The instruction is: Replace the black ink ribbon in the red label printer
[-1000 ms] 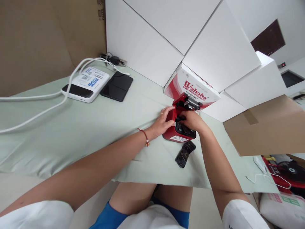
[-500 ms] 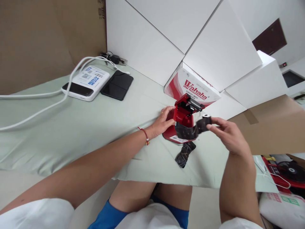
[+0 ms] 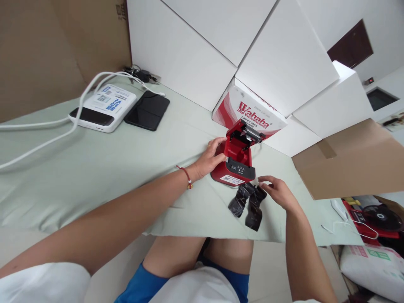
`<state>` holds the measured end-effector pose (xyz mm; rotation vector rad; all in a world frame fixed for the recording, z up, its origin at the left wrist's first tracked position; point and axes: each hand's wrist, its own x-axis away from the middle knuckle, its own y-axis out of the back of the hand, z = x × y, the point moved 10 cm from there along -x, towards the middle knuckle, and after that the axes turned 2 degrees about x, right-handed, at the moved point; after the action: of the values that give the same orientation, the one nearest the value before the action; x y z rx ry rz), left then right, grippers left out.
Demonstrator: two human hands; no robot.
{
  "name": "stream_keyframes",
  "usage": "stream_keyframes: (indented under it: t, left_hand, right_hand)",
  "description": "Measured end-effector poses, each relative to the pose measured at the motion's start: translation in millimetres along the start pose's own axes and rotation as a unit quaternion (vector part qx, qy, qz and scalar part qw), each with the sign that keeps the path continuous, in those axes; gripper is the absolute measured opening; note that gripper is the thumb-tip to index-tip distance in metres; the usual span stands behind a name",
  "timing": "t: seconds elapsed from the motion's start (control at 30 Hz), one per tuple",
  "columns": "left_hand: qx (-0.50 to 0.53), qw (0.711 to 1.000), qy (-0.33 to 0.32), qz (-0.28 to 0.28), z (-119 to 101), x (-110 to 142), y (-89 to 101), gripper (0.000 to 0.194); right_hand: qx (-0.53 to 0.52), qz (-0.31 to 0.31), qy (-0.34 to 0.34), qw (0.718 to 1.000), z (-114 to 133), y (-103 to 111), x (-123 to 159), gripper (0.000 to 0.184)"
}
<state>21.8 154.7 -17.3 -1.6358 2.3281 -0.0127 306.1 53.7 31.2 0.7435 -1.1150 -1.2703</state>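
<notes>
A small red label printer (image 3: 232, 170) stands on the cloth with its lid raised. Its red inner compartment is visible and I see no roll in it. My left hand (image 3: 210, 160) grips the printer's left side, thumb near the front edge. Just right of the printer's front, my right hand (image 3: 277, 190) has its thumb and forefinger pinched at the upper end of a black label roll (image 3: 259, 193). That roll's loose strip trails down toward the table's front edge. Beside it on the left lies another curled black strip (image 3: 238, 202).
A Wahaha carton (image 3: 249, 111) stands behind the printer, against white boxes (image 3: 189, 46). Left on the cloth are a black phone (image 3: 147, 110), a white device (image 3: 109, 107) with a white cable, and keys (image 3: 142, 75). A cardboard box (image 3: 347, 160) is at right.
My right hand has lowered the black roll from in front of the open printer to the cloth beside the other strip. The left hand stays on the printer.
</notes>
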Motion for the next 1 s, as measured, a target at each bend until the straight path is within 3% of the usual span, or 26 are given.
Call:
stream_keyframes:
  t: [0.07, 0.23, 0.37, 0.5, 0.6, 0.7, 0.77, 0.87, 1.0]
  left_hand:
    - [0.003, 1.000, 0.005, -0.001, 0.2, 0.4, -0.2, 0.075]
    - [-0.012, 1.000, 0.006, 0.001, -5.4, 1.5, -1.3, 0.077]
    - [-0.021, 1.000, 0.006, 0.001, -8.8, 2.4, -1.2, 0.076]
    - [-0.017, 1.000, 0.007, -0.001, -8.1, 3.2, -0.9, 0.076]
    - [-0.015, 1.000, 0.008, 0.001, -6.4, 3.6, -1.2, 0.074]
    - [-0.011, 1.000, 0.004, -0.001, -6.1, 3.6, -0.7, 0.072]
    - [-0.012, 1.000, 0.003, -0.001, -6.0, 3.5, -0.5, 0.072]
    - [-0.017, 1.000, -0.001, -0.002, -6.3, 3.0, -0.6, 0.071]
    - [-0.009, 1.000, -0.008, -0.008, -4.3, 1.4, -0.4, 0.072]
  right_hand:
    - [-0.025, 0.000, 0.015, 1.000, 10.8, -8.7, -2.5, 0.050]
    - [-0.045, 0.067, 0.046, 0.996, 28.6, -36.0, -8.6, 0.048]
    - [-0.010, 0.100, 0.069, 0.993, 38.0, -42.7, -4.9, 0.046]
    - [-0.001, 0.184, 0.136, 0.973, 69.7, -24.0, 20.4, 0.036]
    - [-0.020, 0.236, 0.208, 0.949, 106.0, 10.8, 42.9, 0.036]
    - [-0.012, 0.177, 0.227, 0.958, 133.2, 49.0, 34.0, 0.040]
    - [0.015, 0.111, 0.215, 0.970, 145.6, 61.1, 12.4, 0.041]
    - [0.100, 0.039, 0.187, 0.976, 161.3, 54.8, -25.4, 0.031]
    - [0.222, 0.020, 0.150, 0.963, 176.3, 28.6, -60.3, 0.026]
